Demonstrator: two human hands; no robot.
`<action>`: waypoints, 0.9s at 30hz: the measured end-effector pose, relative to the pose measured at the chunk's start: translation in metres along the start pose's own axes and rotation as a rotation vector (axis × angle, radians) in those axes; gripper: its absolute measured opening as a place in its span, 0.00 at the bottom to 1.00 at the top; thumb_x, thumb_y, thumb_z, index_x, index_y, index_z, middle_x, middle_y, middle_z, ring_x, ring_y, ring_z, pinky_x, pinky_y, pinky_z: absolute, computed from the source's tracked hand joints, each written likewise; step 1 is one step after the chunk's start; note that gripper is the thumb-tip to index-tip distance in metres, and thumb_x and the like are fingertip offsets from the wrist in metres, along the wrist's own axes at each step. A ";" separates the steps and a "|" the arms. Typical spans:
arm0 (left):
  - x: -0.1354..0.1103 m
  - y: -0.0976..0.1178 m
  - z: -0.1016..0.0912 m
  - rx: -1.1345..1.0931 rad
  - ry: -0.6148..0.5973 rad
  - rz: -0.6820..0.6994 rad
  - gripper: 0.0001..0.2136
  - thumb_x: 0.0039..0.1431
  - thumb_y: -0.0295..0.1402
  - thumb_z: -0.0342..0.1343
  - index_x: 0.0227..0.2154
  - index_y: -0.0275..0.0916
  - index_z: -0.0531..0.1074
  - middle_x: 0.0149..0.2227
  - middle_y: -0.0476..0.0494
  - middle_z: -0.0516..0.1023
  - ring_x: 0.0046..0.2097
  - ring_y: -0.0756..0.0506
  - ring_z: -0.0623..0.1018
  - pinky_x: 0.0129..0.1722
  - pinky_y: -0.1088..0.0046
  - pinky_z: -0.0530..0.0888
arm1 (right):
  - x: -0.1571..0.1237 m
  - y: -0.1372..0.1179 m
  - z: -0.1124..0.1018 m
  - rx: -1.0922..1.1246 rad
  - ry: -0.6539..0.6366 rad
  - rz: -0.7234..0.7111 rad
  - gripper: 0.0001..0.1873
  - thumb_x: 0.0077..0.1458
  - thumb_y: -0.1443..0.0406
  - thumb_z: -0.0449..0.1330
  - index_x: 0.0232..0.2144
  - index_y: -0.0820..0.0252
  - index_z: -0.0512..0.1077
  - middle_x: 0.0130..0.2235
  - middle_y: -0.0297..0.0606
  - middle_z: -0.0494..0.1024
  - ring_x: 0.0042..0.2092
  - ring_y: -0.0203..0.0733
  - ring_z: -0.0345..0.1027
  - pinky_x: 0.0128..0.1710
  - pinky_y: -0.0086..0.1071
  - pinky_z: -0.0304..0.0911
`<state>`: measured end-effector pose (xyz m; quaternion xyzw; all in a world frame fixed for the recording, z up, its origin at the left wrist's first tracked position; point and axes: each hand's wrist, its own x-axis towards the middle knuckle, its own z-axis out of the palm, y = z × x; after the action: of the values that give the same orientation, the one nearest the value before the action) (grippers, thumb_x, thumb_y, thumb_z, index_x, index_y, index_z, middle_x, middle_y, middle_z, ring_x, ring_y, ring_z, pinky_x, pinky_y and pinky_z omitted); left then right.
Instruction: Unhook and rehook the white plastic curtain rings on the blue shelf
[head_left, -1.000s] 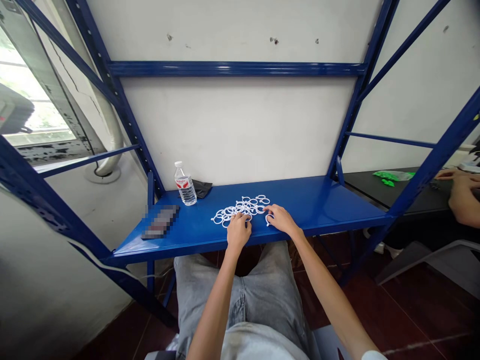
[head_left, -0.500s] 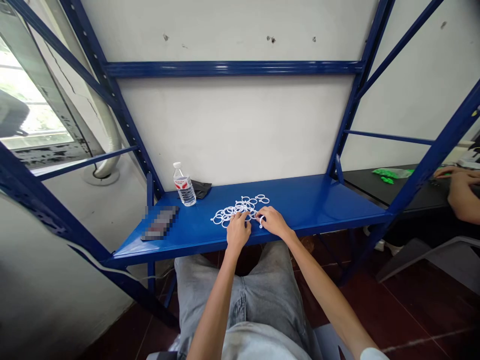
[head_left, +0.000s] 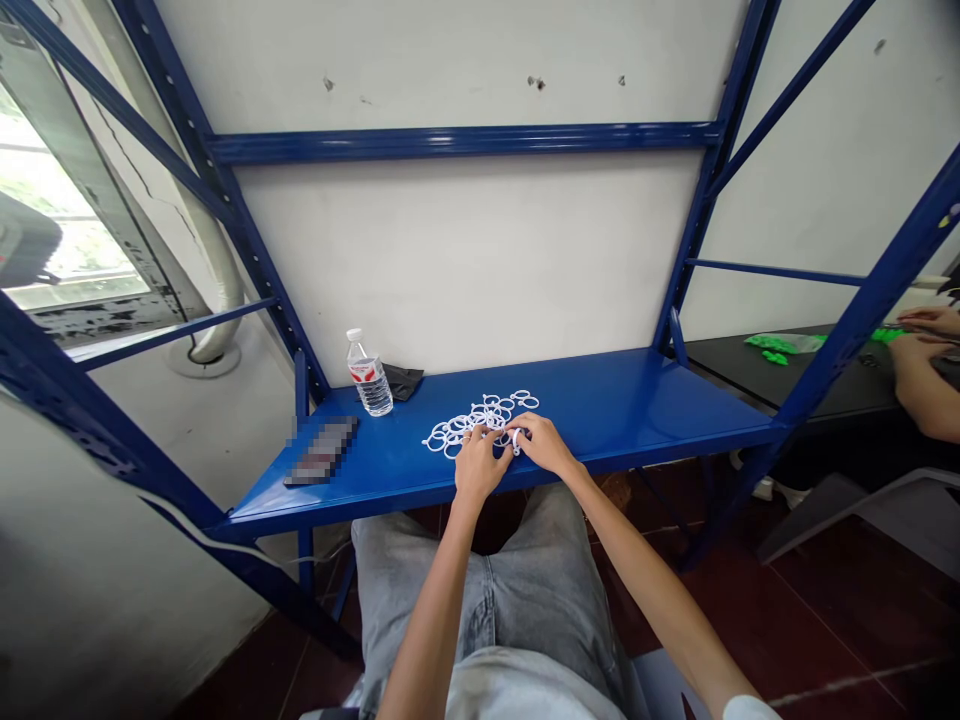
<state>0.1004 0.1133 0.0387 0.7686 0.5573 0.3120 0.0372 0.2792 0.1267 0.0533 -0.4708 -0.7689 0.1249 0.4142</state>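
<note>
A loose pile of thin white rings (head_left: 450,432), some with a small knob on the rim, lies on the blue shelf (head_left: 600,400). My right hand (head_left: 546,444) is at the pile's right edge, its thumb and fingers closed on a white ring (head_left: 517,441) that stands upright. Close beside it, my left hand (head_left: 480,464) rests over the front of the pile, fingers bent and thumb reaching toward the right hand. A white ring shows between its thumb and fingertips, partly hidden by them.
A water bottle (head_left: 370,375) stands at the back left, before a black pouch (head_left: 403,382). A blurred-out phone-like slab (head_left: 322,452) lies at the left. Blue posts frame the shelf. At right, another person's hand (head_left: 919,345) works over a black table (head_left: 735,365) with green pieces (head_left: 776,345).
My hands have come closer together, the left thumb moving right toward the ring in my right hand. That ring has shifted slightly left and turned. The view has tilted a little.
</note>
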 end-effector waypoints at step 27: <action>0.015 -0.018 -0.018 0.143 -0.034 0.224 0.16 0.70 0.31 0.51 0.48 0.46 0.85 0.55 0.41 0.83 0.55 0.35 0.76 0.59 0.54 0.72 | 0.003 0.029 -0.033 0.393 -0.035 0.456 0.12 0.61 0.58 0.65 0.33 0.58 0.69 0.32 0.37 0.81 0.35 0.38 0.77 0.30 0.25 0.70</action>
<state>0.0782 0.1280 0.0523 0.8318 0.4883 0.2604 -0.0434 0.3213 0.1380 0.0590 -0.5397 -0.6115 0.3693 0.4455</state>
